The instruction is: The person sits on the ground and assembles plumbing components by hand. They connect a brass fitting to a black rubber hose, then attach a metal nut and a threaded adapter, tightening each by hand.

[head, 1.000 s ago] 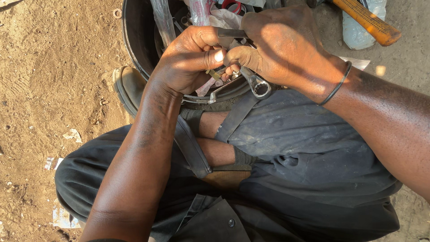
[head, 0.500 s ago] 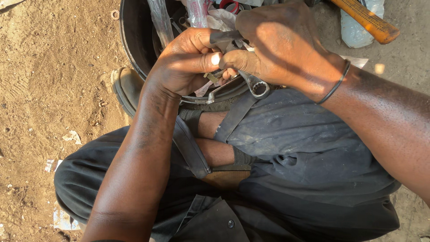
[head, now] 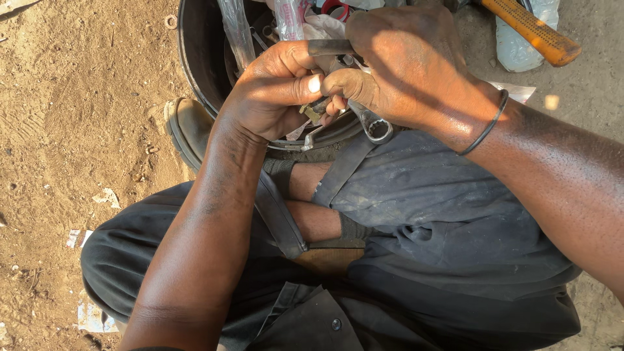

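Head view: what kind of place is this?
Likely an outdoor, roadside-style repair spot: bare dirt ground, a black tub of tools and parts, a wooden-handled tool, and a wrench in hand.

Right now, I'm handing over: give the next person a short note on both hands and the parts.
Left hand: closed on a small brass fitting, thumb on top.
Right hand: closed on a ring spanner, ring end hanging below the fingers.
Both meet over a black tub of parts, above the lap.
Hammer handle lies top right.
Done or left: cannot tell; the joint is hidden by fingers.
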`<state>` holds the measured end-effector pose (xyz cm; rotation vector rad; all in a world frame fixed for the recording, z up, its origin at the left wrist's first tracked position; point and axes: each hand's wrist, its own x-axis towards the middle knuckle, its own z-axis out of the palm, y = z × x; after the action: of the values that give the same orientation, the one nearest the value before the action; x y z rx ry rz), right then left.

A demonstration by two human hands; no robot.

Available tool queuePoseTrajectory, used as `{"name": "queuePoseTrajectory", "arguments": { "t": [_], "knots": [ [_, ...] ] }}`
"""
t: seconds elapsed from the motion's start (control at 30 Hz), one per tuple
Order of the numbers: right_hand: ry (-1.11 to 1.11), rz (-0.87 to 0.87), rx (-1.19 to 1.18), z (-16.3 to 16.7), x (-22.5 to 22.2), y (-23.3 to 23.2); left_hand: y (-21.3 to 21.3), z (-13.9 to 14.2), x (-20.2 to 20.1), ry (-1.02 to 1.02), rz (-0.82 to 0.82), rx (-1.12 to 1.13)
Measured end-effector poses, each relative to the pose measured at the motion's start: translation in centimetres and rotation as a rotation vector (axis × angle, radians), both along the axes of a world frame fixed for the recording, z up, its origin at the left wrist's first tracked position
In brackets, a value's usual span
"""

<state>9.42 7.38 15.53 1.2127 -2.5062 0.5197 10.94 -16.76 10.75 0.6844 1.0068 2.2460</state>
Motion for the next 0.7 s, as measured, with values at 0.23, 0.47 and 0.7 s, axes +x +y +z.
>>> {"name": "queuePoseTrajectory", "arguments": {
  "t": [0.23, 0.47, 0.7],
  "knots": [
    [0.043, -0.023, 0.02, -0.66, -0.16, 0.39, -0.06, -0.2, -0.14, 0.013, 0.023, -0.008],
    [0.087, -0.01, -0.009, -0.83, 0.01, 0.22, -0.31, 0.03, -0.46, -0.004, 0.064, -0.019],
    [0.011, -0.02, 0.008, -0.72, -0.33, 0.37, -0.49, 0.6, -0.7, 0.065, 0.026, -0.055]
  ]
}}
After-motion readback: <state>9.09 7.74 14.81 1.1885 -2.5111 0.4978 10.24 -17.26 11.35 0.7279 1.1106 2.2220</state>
